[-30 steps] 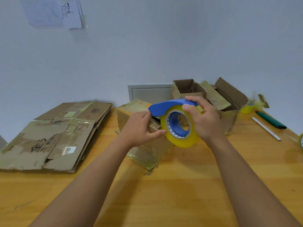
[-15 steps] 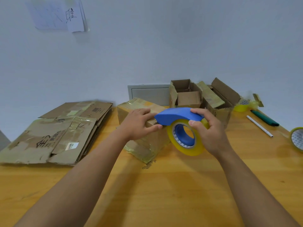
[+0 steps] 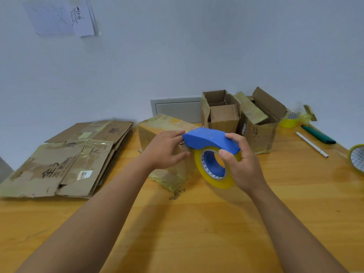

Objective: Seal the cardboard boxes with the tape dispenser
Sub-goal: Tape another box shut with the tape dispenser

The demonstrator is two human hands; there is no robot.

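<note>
Right grip: right hand [image 3: 243, 164] clasps the blue tape dispenser [image 3: 211, 141], fingers over its top, thumb on the yellow tape roll [image 3: 214, 170].
Left grip: left hand [image 3: 166, 151] lies on the closed cardboard box [image 3: 157, 127], fingers fairly straight, pressing near the dispenser's nose.
Position: dispenser at the box's near right edge, mid-table.
Progress: this box looks mid-sealing; two open boxes [image 3: 222, 113] behind remain unsealed.
Box look: worn, creased, patched with old yellowish tape.

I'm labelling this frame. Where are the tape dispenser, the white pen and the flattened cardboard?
tape dispenser [image 3: 209, 139], head view, blue top cover
white pen [image 3: 312, 144], head view, mid-barrel
flattened cardboard [image 3: 59, 162], head view, top sheet
</note>
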